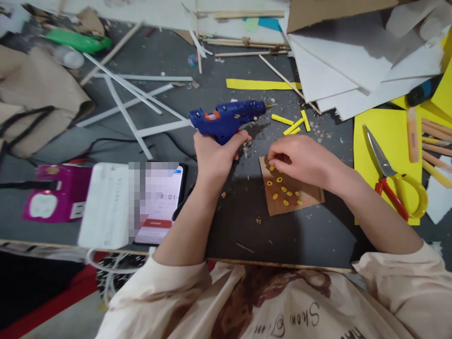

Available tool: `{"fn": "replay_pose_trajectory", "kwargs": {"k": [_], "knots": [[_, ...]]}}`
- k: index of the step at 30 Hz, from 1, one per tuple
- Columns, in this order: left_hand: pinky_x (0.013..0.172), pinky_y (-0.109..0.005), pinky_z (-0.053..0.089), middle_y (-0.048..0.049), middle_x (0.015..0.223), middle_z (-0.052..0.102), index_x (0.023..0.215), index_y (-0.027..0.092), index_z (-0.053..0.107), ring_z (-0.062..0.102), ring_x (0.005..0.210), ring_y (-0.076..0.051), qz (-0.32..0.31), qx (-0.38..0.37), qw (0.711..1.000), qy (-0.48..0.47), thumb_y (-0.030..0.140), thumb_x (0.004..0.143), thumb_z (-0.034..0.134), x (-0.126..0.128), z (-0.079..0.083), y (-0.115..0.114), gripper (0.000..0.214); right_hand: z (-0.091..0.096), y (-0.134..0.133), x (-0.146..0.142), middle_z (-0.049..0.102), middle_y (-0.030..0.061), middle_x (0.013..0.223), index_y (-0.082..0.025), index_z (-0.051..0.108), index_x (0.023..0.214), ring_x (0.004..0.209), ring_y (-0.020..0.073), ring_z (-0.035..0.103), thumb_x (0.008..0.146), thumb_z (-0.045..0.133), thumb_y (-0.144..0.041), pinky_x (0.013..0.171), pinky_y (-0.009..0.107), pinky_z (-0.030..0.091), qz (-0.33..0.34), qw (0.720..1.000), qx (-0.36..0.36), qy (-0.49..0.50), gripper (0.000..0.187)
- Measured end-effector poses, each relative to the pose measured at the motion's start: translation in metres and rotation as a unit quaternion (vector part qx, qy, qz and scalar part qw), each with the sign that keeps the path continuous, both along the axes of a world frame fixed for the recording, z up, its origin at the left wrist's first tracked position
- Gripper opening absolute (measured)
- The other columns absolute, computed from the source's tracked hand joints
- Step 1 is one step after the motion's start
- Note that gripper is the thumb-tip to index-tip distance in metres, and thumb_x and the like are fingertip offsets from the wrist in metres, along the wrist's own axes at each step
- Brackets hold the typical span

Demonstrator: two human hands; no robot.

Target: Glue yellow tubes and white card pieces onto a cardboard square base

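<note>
My left hand point(218, 155) is wrapped round the handle of a blue hot glue gun point(226, 118), its nozzle pointing right above the dark table. Fingers pinched together, my right hand point(300, 159) is over the top edge of a small brown cardboard piece point(310, 194). What those fingertips hold, if anything, is too small to make out. Several tiny yellow rings point(283, 189) sit scattered on the cardboard, along with a faint reddish line. Just beyond my right hand lie several short yellow paper rolls point(293, 126).
Red-and-yellow scissors point(386, 172) rest on yellow paper point(365, 141) at right. A phone point(164, 202), a white box-shaped device point(106, 205) and a purple box point(52, 193) line the left front. White strips point(123, 113), a yellow strip point(261, 84), wooden sticks point(247, 43) and white sheets point(339, 66) lie further back.
</note>
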State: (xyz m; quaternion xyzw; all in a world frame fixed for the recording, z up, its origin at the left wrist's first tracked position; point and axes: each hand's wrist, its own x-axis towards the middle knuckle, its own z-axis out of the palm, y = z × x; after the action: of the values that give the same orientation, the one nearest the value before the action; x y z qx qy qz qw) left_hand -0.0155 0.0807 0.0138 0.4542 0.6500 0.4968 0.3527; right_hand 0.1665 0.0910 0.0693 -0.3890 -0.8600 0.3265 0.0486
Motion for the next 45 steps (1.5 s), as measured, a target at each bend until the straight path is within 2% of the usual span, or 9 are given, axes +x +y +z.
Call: {"fn": "replay_pose_trajectory", "kwargs": {"k": [10,15,24,38,45], "knots": [[0.038,-0.024,0.032,-0.0022,0.066,0.065,0.067,0.018,0.060,0.044,0.044,-0.009,0.006,-0.004,1.000,-0.008,0.028,0.064,0.070,0.0015,0.0017,0.0004,0.014,-0.0001,-0.0015,-0.0017,0.067,0.0070,0.084,-0.015,0.064,0.080,0.081,0.0180,0.054,0.087,0.047,-0.015,0.070,0.029,0.032,0.018,1.000,0.014,-0.008,0.018],[0.038,-0.024,0.033,-0.0014,0.065,0.066,0.066,0.018,0.060,0.041,0.041,-0.008,0.003,-0.005,1.000,-0.001,0.028,0.065,0.069,0.0013,0.0047,-0.0004,0.013,0.0044,-0.0012,-0.0023,0.065,0.0075,0.084,-0.015,0.062,0.080,0.080,0.0174,0.053,0.096,0.038,-0.022,0.071,0.029,0.032,0.027,1.000,-0.002,-0.012,0.029],[0.037,-0.023,0.033,-0.0004,0.065,0.067,0.066,0.018,0.060,0.041,0.039,-0.006,0.009,0.007,1.000,-0.005,0.028,0.065,0.069,0.0006,0.0056,-0.0001,0.013,0.0021,-0.0013,-0.0025,0.067,0.0084,0.088,-0.014,0.064,0.084,0.083,0.0181,0.055,0.091,0.041,-0.015,0.072,0.029,0.032,0.048,0.999,-0.014,0.014,0.024],[0.037,-0.023,0.032,-0.0007,0.064,0.064,0.067,0.018,0.061,0.047,0.044,-0.009,0.014,0.022,1.000,-0.008,0.028,0.066,0.069,-0.0011,0.0029,-0.0001,0.013,0.0012,-0.0041,-0.0072,0.066,0.0086,0.087,-0.014,0.064,0.083,0.081,0.0177,0.054,0.093,0.041,-0.015,0.069,0.029,0.029,0.061,0.998,0.000,-0.034,0.026],[0.039,-0.024,0.032,-0.0005,0.065,0.065,0.066,0.018,0.061,0.041,0.042,-0.007,0.013,0.013,1.000,0.010,0.028,0.067,0.067,-0.0001,0.0051,-0.0007,0.012,0.0037,-0.0055,-0.0088,0.068,0.0092,0.089,-0.013,0.066,0.086,0.084,0.0184,0.056,0.095,0.041,-0.016,0.068,0.029,0.028,0.060,0.997,-0.001,-0.055,0.027]]}}
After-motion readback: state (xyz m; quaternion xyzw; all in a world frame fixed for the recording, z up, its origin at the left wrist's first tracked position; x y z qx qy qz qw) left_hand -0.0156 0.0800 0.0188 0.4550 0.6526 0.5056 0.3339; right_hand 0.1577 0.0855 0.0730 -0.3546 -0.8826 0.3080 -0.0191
